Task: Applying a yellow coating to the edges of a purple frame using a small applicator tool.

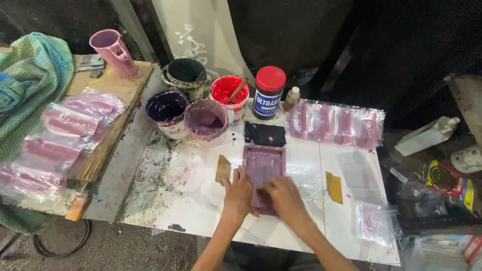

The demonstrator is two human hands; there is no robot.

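A small purple-stained rectangular printing frame (264, 163) lies flat on the white table (201, 211) in front of me. My left hand (238, 193) rests on the frame's near left edge, pressing it down. My right hand (284, 195) lies over the frame's near right part, its fingers closed on a small yellowish tool (260, 187) that is mostly hidden. A clear plastic bag (306, 183) lies under and beside the frame.
Paint pots stand behind the frame: dark purple (166, 110), mauve (206, 119), red with a stick (229, 93), black (186, 74), plus a red-capped jar (268, 93) and a small bottle (291, 98). Printed clear bags lie at right (335, 123) and left (60, 140). Two tan scrapers (222, 169) (334, 187) lie nearby.
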